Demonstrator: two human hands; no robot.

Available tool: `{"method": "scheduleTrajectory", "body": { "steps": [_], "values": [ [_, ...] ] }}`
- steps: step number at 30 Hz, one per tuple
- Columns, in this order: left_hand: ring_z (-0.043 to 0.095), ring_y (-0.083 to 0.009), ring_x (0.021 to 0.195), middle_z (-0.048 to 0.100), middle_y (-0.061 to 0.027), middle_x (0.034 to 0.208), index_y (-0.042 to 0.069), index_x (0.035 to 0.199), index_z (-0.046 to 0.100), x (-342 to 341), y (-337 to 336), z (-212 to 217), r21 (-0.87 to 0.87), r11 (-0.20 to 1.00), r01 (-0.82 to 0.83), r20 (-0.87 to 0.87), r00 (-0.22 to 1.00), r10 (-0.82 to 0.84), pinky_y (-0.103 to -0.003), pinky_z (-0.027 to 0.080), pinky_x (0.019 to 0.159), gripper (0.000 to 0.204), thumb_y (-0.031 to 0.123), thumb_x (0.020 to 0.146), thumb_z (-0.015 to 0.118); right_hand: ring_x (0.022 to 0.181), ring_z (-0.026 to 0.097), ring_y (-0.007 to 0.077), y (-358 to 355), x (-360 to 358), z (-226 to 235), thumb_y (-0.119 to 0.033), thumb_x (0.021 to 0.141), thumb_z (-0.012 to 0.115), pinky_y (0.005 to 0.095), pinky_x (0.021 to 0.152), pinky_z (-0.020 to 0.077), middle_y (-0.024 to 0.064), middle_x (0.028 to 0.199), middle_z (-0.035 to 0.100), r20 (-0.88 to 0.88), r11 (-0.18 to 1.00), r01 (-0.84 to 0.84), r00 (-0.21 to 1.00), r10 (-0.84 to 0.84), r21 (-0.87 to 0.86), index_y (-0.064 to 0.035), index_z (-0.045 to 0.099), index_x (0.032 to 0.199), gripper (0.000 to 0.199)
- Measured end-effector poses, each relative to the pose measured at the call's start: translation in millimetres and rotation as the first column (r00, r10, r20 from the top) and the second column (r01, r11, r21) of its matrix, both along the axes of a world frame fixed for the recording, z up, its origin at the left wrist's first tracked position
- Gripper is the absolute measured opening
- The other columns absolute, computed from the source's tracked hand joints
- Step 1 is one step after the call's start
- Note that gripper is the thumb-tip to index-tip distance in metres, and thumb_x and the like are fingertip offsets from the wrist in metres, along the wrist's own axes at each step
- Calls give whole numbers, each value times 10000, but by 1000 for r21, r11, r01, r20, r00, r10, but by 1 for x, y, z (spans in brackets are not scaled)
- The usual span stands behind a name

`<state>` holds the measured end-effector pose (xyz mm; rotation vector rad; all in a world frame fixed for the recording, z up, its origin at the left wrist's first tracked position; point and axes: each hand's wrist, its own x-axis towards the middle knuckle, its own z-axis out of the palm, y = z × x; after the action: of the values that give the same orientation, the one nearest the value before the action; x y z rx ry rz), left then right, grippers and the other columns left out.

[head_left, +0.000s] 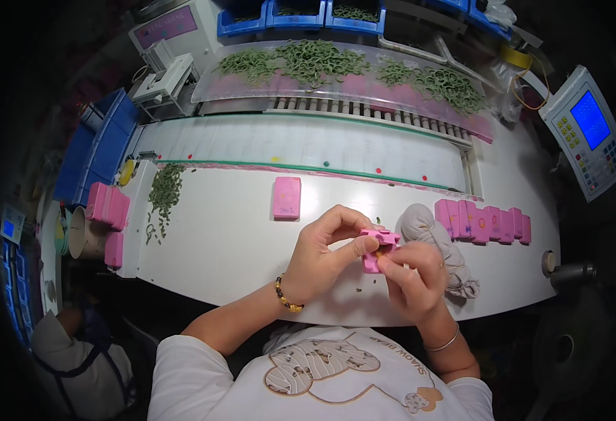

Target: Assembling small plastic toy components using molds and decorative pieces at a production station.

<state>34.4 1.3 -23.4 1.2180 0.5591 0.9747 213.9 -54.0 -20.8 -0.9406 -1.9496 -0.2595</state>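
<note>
My left hand [320, 254] and my right hand [414, 276] meet over the white table [224, 245], both pinching a small pink block [376, 246] with notched edges. The left thumb and forefinger grip its left side; the right fingertips press on its right and lower part. A flat pink block [286, 198] lies on the table just beyond the hands. A bundle of pale cloth [434, 238] rests right behind my right hand.
A row of pink blocks [482, 223] stands at the right, more pink blocks [108, 207] at the left edge. Green rings [164, 193] lie in a loose pile at left and heaped on a tray [336, 70] behind the conveyor. A control panel [588, 130] stands at right.
</note>
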Motion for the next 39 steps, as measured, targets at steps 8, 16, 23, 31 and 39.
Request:
{"method": "scheduleTrajectory", "body": {
  "steps": [8, 16, 23, 31, 39],
  "values": [
    [601, -123, 994, 605, -57, 1061, 8, 1143, 539, 6, -14, -6, 154, 984, -93, -51, 993, 102, -287, 505, 900, 240, 154, 970, 619, 776, 503, 52, 8, -6, 13, 74, 720, 701, 198, 575, 383, 27, 992, 571, -636, 684, -338, 734, -239, -647, -61, 560, 1019, 357],
    [588, -122, 995, 582, -48, 1079, 25, 1149, 538, 1, -10, -13, -32, 994, 103, 68, 993, -101, -287, 516, 872, 275, 160, 944, 663, 786, 534, 70, 18, 10, 8, 58, 653, 844, 223, 692, 433, -12, 867, 560, -859, 456, -735, 487, -162, -502, -55, 616, 878, 339],
    [580, -127, 1053, 587, -54, 1095, 22, 1101, 571, -13, 10, -1, -248, 873, 420, 109, 907, -406, -273, 548, 833, 326, 74, 840, 760, 775, 554, 84, 17, 14, 4, 70, 590, 878, 226, 712, 454, 1, 844, 573, -890, 368, -810, 412, -195, -456, -45, 649, 853, 366],
    [570, -138, 1057, 561, -73, 1141, 18, 1112, 556, -21, 18, 0, -344, 683, 644, 393, 759, -519, -264, 550, 843, 424, -17, 760, 789, 867, 575, 109, 18, 9, 9, 54, 674, 825, 239, 800, 464, 16, 925, 593, -946, 357, -880, 321, -39, -313, -37, 649, 984, 368],
    [569, -152, 921, 551, -66, 1048, 50, 1086, 517, -10, 15, -5, 413, 895, -170, -294, 905, 307, -318, 510, 794, 453, 79, 743, 812, 1162, 512, 148, 18, 0, 3, -98, 945, 609, 276, 935, 447, 87, 1297, 505, -906, 395, -863, 148, -396, -314, 27, 399, 1397, 514]
  ]
}}
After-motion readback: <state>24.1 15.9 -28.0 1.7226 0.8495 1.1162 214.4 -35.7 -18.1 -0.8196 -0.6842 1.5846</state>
